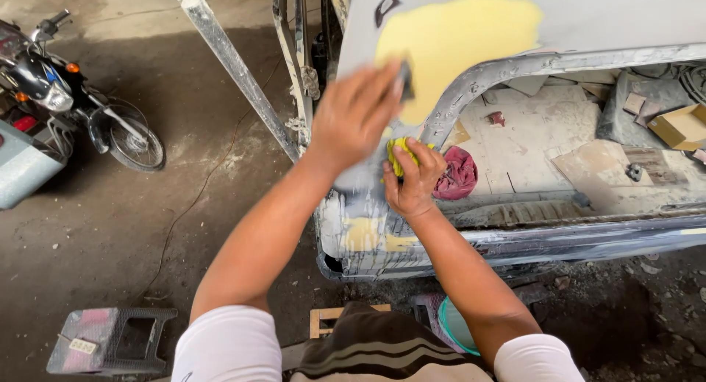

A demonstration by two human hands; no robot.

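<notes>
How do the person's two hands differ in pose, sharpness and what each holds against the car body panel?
The left hand is raised onto the yellow filler patch; the right hand sits lower, near the panel edge.
The left hand is motion-blurred; the right hand looks sharp.
The left hand presses a dark sanding block flat; the right hand's fingers curl round a yellow cloth.
Both are bare and rest against the same grey car body panel.

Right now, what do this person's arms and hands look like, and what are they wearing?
Both arms are bare from the upper arm down, below short white sleeves. The left hand and right hand wear no gloves, and no watch, ring or band shows. The left hand looks blurred.
</notes>
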